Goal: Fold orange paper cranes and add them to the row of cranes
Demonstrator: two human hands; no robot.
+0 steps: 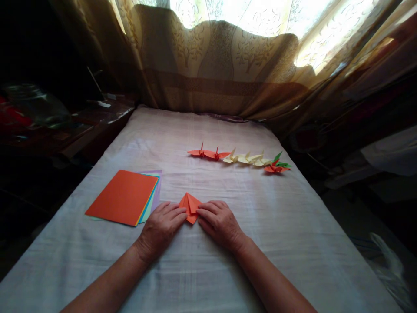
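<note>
A small folded orange paper (190,205) lies on the pale sheet in front of me, its pointed top facing away and creases running down its middle. At its left edge, my left hand (164,224) presses with bent fingers held together. My right hand (220,221) grips the right edge the same way, fingertips on the paper. Both thumbs are mostly hidden. Left of my left hand rests a stack of square origami paper (124,196), an orange sheet on top with yellow, blue, pale green and lilac edges showing.
Farther back stands a row of folded paper cranes (246,159) in orange, cream and green. The cloth-covered surface (260,269) ends at a patterned curtain (208,65). On the left is a dark table (107,114) with items; a clear plastic bag (387,256) lies low at right.
</note>
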